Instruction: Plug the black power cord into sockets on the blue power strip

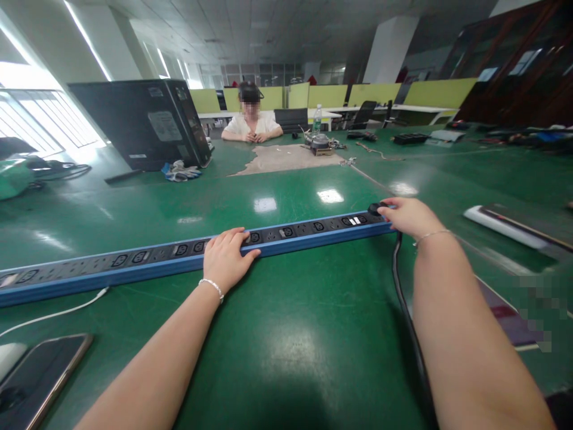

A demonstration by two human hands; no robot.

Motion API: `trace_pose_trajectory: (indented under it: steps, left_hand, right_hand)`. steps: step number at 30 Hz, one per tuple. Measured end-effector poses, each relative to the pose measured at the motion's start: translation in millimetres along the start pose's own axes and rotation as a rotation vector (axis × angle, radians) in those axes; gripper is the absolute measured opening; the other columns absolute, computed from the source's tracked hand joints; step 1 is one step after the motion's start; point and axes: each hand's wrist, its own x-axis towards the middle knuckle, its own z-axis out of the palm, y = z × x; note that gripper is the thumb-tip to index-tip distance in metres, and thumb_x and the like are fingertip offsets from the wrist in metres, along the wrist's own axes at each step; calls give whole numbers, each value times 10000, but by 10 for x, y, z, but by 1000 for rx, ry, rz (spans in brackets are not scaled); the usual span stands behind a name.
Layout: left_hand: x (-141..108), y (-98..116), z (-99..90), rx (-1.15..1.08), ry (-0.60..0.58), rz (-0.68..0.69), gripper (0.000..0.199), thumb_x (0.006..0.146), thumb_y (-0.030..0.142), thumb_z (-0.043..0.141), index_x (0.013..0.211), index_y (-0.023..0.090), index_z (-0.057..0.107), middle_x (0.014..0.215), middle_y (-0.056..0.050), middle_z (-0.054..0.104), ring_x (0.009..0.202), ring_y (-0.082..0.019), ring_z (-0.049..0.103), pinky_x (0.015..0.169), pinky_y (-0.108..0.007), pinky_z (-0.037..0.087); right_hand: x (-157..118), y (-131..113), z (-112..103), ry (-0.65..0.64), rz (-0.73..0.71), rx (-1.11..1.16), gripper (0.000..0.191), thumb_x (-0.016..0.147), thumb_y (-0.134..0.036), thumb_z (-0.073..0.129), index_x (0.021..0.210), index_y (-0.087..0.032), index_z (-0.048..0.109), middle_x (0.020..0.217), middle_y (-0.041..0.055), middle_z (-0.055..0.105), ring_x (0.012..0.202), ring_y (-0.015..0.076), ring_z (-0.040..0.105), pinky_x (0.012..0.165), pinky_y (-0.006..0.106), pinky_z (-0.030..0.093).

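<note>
A long blue power strip (295, 243) with a row of black sockets lies across the green table, from the left edge to right of centre. My left hand (226, 257) is closed over its middle, fingers across the top and thumb along the near side. At the strip's right end, my right hand (405, 216) grips a black plug (376, 208) between thumb and fingers; the fingertips are partly hidden. A thick black cable (403, 292) runs from below that hand toward the bottom edge, beside my right forearm.
A phone (49, 376) and a white cable (67, 312) lie at the near left. Further back are a black computer case (143, 122), gloves (181, 171) and a bottle (317, 119). A person (251, 122) sits across the green table (286, 316).
</note>
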Motion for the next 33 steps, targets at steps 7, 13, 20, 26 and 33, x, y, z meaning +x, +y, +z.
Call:
trace_pose_trajectory:
  steps: [7,13,20,26,33]
  left_hand:
    - [2,3,0,1,2,-5,430,797,499,541,1127,227,583,1263,-53,586,1161,-251,512,982,-421,359]
    - [2,2,-2,0,-1,-6,431,793,497,547,1126,225,585,1260,-59,587,1151,-255,518,983,-427,359]
    - [0,-11,10,-4,2,-3,432,795,504,539,1125,229,584,1266,-53,583,1162,-252,509,986,-426,357]
    - [1,-5,7,-7,7,-6,433,789,494,551,1126,226,585,1258,-52,588,1156,-251,513,989,-421,356]
    - [-7,3,5,-23,10,-4,422,795,491,543,1122,228,585,1260,-56,586,1158,-251,511,987,-421,354]
  right_hand:
    - [77,119,99,-34,128,52,406,826,-345,510,1165,-144,611,786,87,680,527,180,596,618,333,504]
    - [118,178,119,-8,137,70,408,809,-340,530,1153,-143,625,813,99,689,616,220,636,644,354,524]
    - [136,240,148,29,153,95,426,803,-333,532,1175,-145,618,858,106,701,728,248,659,682,373,534]
    - [116,200,131,23,164,33,431,798,-343,538,1171,-148,628,909,104,708,811,241,662,748,360,521]
    - [29,124,183,93,72,-162,394,775,-356,534,1101,-190,679,1035,105,696,931,250,645,822,330,487]
